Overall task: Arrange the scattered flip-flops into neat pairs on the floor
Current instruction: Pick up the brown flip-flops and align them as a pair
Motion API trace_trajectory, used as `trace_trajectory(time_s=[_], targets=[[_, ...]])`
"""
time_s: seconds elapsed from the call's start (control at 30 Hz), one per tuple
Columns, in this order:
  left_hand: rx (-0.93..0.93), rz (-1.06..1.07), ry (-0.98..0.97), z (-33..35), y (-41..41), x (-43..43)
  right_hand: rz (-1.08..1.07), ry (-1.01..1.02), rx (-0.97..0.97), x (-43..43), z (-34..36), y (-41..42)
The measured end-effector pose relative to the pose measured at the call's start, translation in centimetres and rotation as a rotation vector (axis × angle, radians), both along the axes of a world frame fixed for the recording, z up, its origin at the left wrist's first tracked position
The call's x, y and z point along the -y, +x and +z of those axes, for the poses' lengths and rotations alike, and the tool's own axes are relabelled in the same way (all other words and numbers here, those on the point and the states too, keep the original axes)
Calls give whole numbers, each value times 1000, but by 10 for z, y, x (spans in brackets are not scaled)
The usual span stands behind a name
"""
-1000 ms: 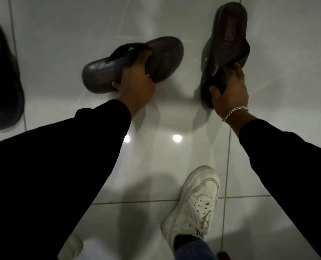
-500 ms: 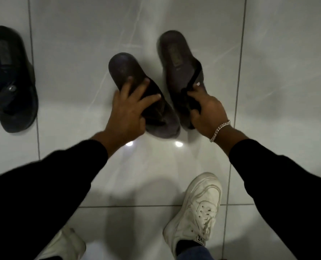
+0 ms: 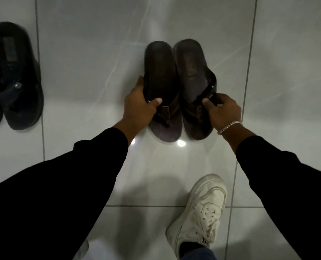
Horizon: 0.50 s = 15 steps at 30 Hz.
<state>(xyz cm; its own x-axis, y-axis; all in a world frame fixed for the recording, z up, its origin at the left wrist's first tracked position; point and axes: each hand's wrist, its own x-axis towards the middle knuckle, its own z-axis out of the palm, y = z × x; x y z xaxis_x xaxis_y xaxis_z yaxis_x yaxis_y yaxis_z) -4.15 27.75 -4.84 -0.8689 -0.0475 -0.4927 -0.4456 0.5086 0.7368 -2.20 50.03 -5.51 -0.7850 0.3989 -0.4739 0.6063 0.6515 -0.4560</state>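
Observation:
Two brown flip-flops lie side by side on the pale tiled floor (image 3: 99, 53), heels pointing away from me, their inner edges touching. My left hand (image 3: 139, 104) grips the outer edge and strap of the left brown flip-flop (image 3: 159, 72). The strap of the right brown flip-flop (image 3: 191, 61) is pinched by my right hand (image 3: 223, 111), which wears a silver bracelet. Both soles rest flat on the tile.
A pair of dark blue-black flip-flops (image 3: 15, 77) sits at the left edge, partly cut off by the frame. My white sneaker (image 3: 202, 211) stands on the floor below the brown pair. Black sleeves cover both arms.
Both hands swung the brown flip-flops from spread and angled positions to parallel ones, then pushed them together until they touch. The view shifted so the dark pair shows more at the left.

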Motion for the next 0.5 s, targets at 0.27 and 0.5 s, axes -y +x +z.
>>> trace_trajectory(time_s=[0.27, 0.5], targets=[[-84, -132, 39, -10, -31, -61, -213, 170, 85, -49, -3, -9], [-140, -160, -13, -18, -51, -80, -253, 168, 67, -69, -4, -27]])
